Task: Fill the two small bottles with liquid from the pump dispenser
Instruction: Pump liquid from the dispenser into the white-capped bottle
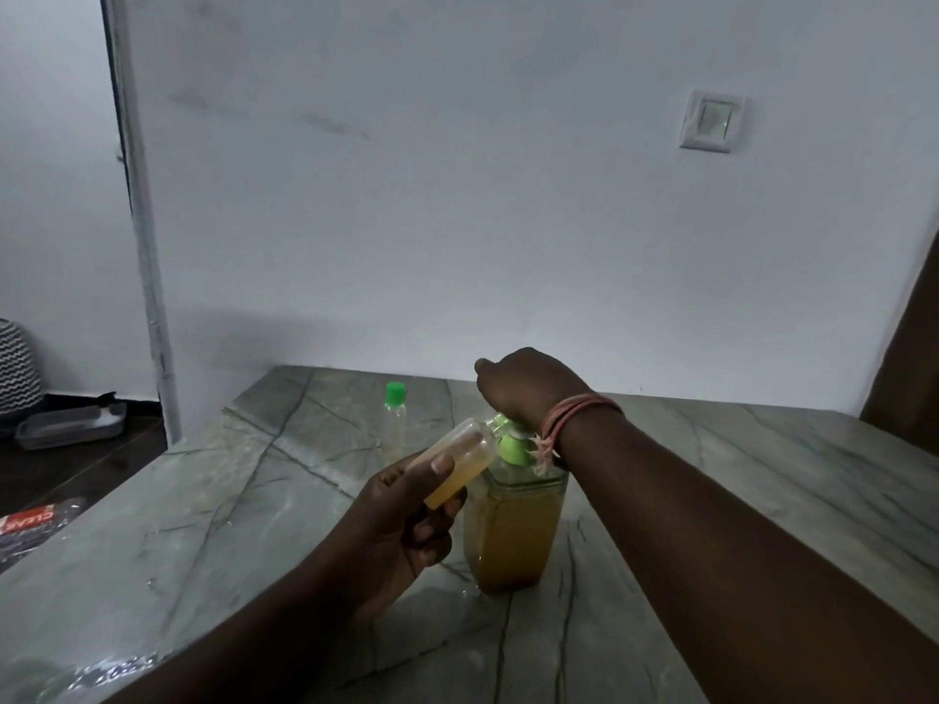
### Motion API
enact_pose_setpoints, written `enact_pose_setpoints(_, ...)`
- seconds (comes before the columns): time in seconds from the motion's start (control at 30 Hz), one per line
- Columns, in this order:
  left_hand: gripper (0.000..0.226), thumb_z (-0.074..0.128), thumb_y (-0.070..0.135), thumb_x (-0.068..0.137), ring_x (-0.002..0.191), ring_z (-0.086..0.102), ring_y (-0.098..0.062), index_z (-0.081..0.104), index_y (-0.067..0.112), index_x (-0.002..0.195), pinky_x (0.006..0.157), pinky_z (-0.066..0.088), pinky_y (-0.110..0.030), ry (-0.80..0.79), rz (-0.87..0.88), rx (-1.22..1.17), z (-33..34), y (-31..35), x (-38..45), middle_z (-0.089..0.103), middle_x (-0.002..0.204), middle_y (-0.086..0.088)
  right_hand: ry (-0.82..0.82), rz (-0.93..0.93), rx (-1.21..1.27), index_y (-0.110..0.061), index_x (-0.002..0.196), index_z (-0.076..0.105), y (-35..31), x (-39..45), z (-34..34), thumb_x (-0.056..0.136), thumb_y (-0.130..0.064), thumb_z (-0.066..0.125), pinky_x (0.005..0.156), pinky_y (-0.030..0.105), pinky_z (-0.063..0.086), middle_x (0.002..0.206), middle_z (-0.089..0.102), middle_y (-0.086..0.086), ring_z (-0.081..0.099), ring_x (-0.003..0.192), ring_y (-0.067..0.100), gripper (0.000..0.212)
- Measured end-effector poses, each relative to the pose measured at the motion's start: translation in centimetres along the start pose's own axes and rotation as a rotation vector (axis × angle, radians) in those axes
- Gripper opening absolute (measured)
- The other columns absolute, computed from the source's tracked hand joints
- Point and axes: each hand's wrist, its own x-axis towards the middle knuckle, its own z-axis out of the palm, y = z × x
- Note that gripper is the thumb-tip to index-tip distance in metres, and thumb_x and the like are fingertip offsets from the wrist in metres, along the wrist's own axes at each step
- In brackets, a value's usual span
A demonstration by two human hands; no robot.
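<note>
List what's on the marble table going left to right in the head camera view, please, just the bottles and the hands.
Capped small bottle → left hand holding the tilted small bottle → pump dispenser → right hand on the pump head.

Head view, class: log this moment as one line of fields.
left hand: holds tilted bottle at pump | right hand: on pump top | capped bottle: standing behind, looks empty | dispenser: on table
</note>
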Motion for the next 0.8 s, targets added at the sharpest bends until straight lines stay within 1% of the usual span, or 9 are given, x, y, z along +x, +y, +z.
enact_pose_setpoints(0.1,0.064,0.089,0.048,0.069,0.053,0.041,-0.006,0.072,0.020,0.124,0.046,0.042,-0.020,0.011,-0.004,0.016,0.5,0.3,-0.1,0.056,0.078,-0.005,-0.020,-0.012,-0.028,-0.013,0.071,0.053,-0.3,0.0,-0.4,0.090,-0.043,0.040,0.065,0.029,0.037,0.084,0.059,0.005,0.055,0.077,0.023,0.038)
enact_pose_setpoints(0.2,0.066,0.089,0.049,0.068,0.054,0.041,-0.007,0.071,0.022,0.125,0.046,0.041,-0.020,0.010,0.002,0.018,0.7,0.5,0.0,0.055,0.079,-0.006,0.013,-0.041,-0.026,-0.012,0.086,0.060,-0.5,0.4,-0.6,0.087,-0.050,0.041,0.073,0.032,0.044,0.093,0.065,0.005,0.059,0.085,0.024,0.042)
enact_pose_setpoints(0.27,0.063,0.088,0.048,0.070,0.053,0.041,-0.006,0.072,0.021,0.125,0.046,0.041,-0.020,0.008,-0.004,0.018,0.6,0.4,0.1,0.055,0.079,-0.006,0.029,-0.018,0.047,-0.012,0.089,0.066,-0.2,0.6,-0.3,0.085,-0.051,0.040,0.075,0.033,0.046,0.094,0.069,0.007,0.062,0.085,0.026,0.048)
enact_pose_setpoints(0.37,0.058,0.087,0.047,0.073,0.053,0.041,-0.006,0.073,0.020,0.122,0.046,0.041,-0.020,-0.001,-0.002,0.005,0.4,0.1,0.1,0.056,0.079,-0.006,0.027,0.028,0.085,-0.014,0.073,0.061,0.5,0.4,0.0,0.083,-0.044,0.042,0.057,0.028,0.037,0.077,0.065,0.005,0.059,0.070,0.022,0.037)
enact_pose_setpoints(0.43,0.056,0.087,0.047,0.073,0.053,0.042,-0.005,0.073,0.022,0.122,0.046,0.041,-0.020,0.001,-0.002,0.005,0.2,0.1,0.1,0.056,0.079,-0.006,0.024,0.029,0.071,-0.015,0.065,0.056,0.5,0.2,0.0,0.083,-0.042,0.043,0.052,0.027,0.032,0.071,0.061,0.004,0.056,0.064,0.020,0.034)
enact_pose_setpoints(0.53,0.060,0.086,0.047,0.074,0.052,0.041,-0.005,0.071,0.021,0.126,0.045,0.041,-0.020,0.000,-0.006,0.010,0.3,0.2,0.1,0.055,0.078,-0.005,0.011,0.019,0.003,-0.016,0.067,0.053,0.1,0.1,-0.2,0.084,-0.042,0.044,0.053,0.027,0.033,0.072,0.058,0.003,0.054,0.065,0.018,0.033)
enact_pose_setpoints(0.63,0.060,0.085,0.048,0.076,0.053,0.041,-0.006,0.070,0.021,0.128,0.046,0.042,-0.021,0.000,0.000,0.025,0.3,0.2,0.2,0.055,0.079,-0.005,0.050,-0.027,-0.062,-0.014,0.070,0.051,-0.3,0.1,-0.8,0.083,-0.048,0.045,0.061,0.029,0.040,0.072,0.055,0.001,0.055,0.068,0.019,0.037)
enact_pose_setpoints(0.73,0.056,0.081,0.047,0.081,0.054,0.042,-0.005,0.069,0.019,0.128,0.047,0.042,-0.020,-0.017,-0.002,0.048,0.1,0.1,0.2,0.054,0.082,-0.006,0.070,-0.010,0.081,-0.015,0.070,0.060,0.3,0.3,-0.3,0.079,-0.046,0.043,0.059,0.029,0.040,0.078,0.067,0.004,0.060,0.070,0.023,0.036)
enact_pose_setpoints(0.8,0.053,0.080,0.045,0.083,0.054,0.043,-0.005,0.070,0.017,0.126,0.048,0.043,-0.020,-0.025,0.008,0.026,0.1,-0.1,0.2,0.055,0.082,-0.006,0.063,0.009,0.114,-0.015,0.067,0.062,0.7,0.2,0.0,0.080,-0.040,0.046,0.053,0.026,0.035,0.072,0.066,0.004,0.059,0.065,0.021,0.032)
